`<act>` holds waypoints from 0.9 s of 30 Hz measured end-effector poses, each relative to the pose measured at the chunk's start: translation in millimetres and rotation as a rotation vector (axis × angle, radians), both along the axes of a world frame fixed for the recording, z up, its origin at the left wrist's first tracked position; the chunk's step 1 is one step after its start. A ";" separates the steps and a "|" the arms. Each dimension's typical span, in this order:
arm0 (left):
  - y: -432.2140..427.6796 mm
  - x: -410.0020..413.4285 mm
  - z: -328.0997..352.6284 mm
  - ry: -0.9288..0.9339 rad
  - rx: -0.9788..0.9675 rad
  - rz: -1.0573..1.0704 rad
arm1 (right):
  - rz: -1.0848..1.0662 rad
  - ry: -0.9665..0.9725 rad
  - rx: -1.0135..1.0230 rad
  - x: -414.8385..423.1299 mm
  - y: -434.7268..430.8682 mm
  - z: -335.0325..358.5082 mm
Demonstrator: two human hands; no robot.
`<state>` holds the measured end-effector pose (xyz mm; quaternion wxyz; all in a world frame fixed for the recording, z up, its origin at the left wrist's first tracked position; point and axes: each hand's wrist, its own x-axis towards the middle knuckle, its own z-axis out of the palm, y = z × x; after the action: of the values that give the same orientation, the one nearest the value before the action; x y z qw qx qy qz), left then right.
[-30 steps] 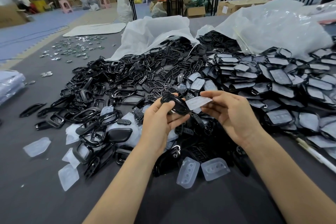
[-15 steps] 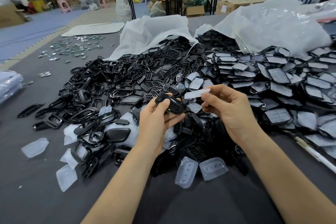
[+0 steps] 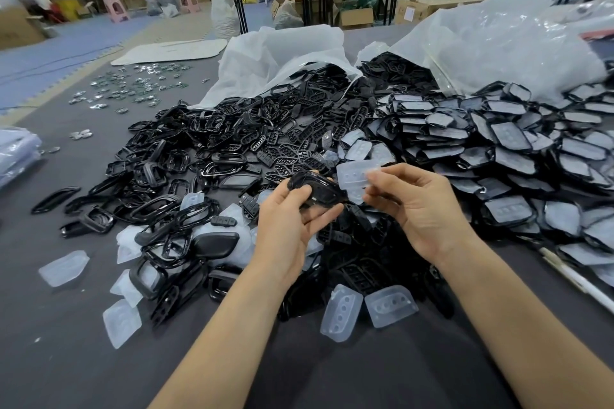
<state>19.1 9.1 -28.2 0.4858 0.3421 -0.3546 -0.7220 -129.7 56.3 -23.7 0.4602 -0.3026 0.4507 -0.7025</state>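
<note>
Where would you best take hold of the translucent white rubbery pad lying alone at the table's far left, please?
Probably pinch the translucent white rubbery pad across its near and far long edges, coming from above: it lies flat on the dark table, apart from the black frames, so both edges are free.

On the bench [image 3: 50, 359] before me, loose frames [image 3: 172, 159] heap left, filled shells [image 3: 515, 143] stack right, bags [image 3: 282, 60] lie behind them.

the key shell [image 3: 319, 189] is showing glossy black, the button pad [image 3: 352, 174] frosted translucent white, the table [image 3: 66, 359] dark grey.
</note>
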 end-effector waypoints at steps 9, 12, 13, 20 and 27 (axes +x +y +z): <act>4.9 -2.3 0.2 -0.031 -0.059 -0.038 | 0.038 0.025 0.027 1.8 0.4 -3.3; 5.4 -3.2 0.1 -0.026 -0.067 -0.041 | 0.037 0.000 0.030 1.6 1.6 -1.5; 5.6 -3.7 0.1 -0.032 -0.070 -0.047 | 0.038 -0.003 0.032 1.7 1.9 -0.5; 11.2 -10.1 -1.8 -0.028 -0.039 -0.046 | 0.057 0.097 0.094 2.2 3.9 0.4; 15.6 -8.6 -4.1 -0.160 -0.125 -0.100 | 0.026 0.307 0.075 6.7 5.2 0.9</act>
<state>10.5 24.6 -32.2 0.4395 0.3495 -0.4532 -0.6923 -123.0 61.5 -22.8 0.4060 -0.3951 0.5378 -0.6244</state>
